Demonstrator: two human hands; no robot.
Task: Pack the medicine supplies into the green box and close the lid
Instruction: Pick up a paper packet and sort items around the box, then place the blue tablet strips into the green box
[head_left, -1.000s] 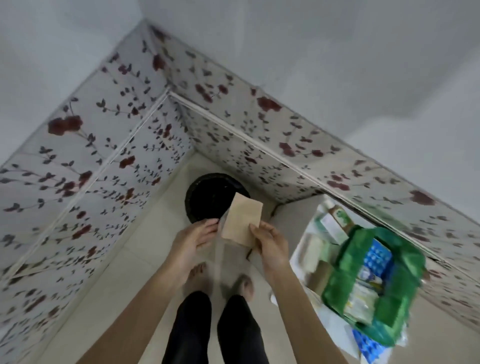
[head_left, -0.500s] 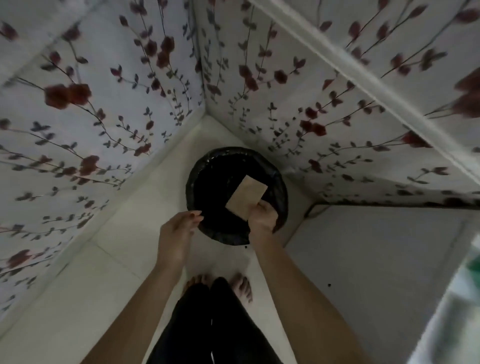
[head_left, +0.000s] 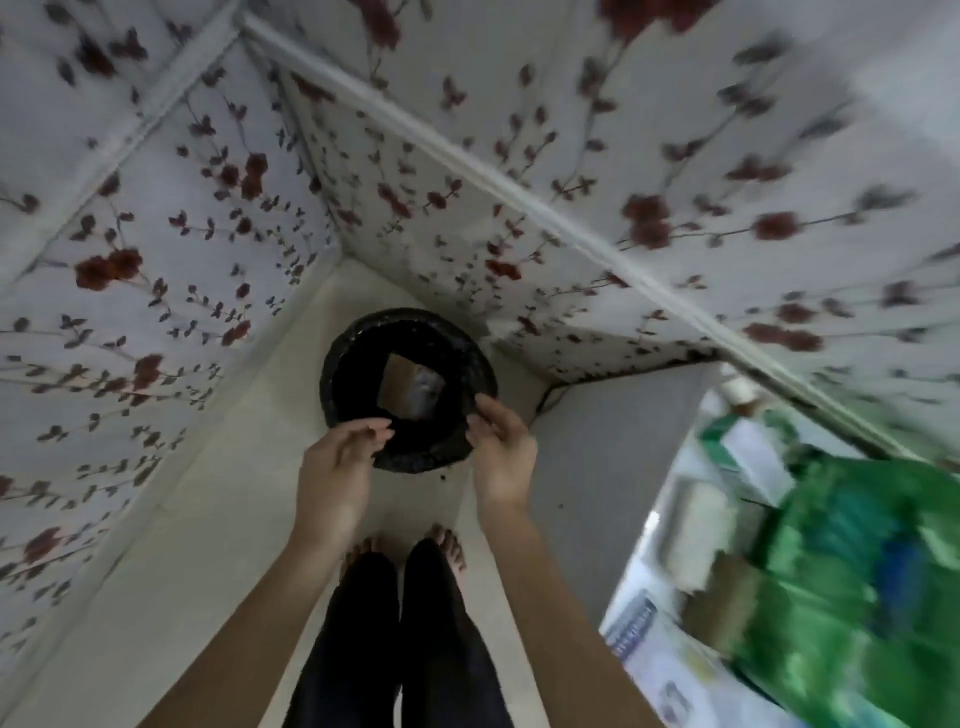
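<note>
A: In the corner where two flower-patterned walls meet stands a black bin (head_left: 408, 389) on the pale floor (head_left: 208, 519), lined with a dark bag. Inside it lies a tan card or packet (head_left: 410, 387), tilted, its markings too blurred to read.

B: Any writing elsewhere?

A: To the right of the bin, on a white bench (head_left: 670, 670), a pale packet (head_left: 631, 626) carries dark lettering, but motion blur makes it unreadable.

B: What else is around the bin?

A: Just in front of it, two bare feet and black trousers. Right of it, a plain grey side panel of the bench, and above that blurred white and green cartons (head_left: 737, 452).

B: And the hands?

A: Both hover at the bin's near rim, empty. The left hand (head_left: 337, 467) is loosely spread, fingers pointing toward the rim; the right hand (head_left: 501, 447) is open with curled fingers at the rim's right edge.

B: Where is the green box?

A: The green box (head_left: 857, 587) sits on the bench, well to the right of the bin and apart from both hands, streaked with blur; something blue shows within.
</note>
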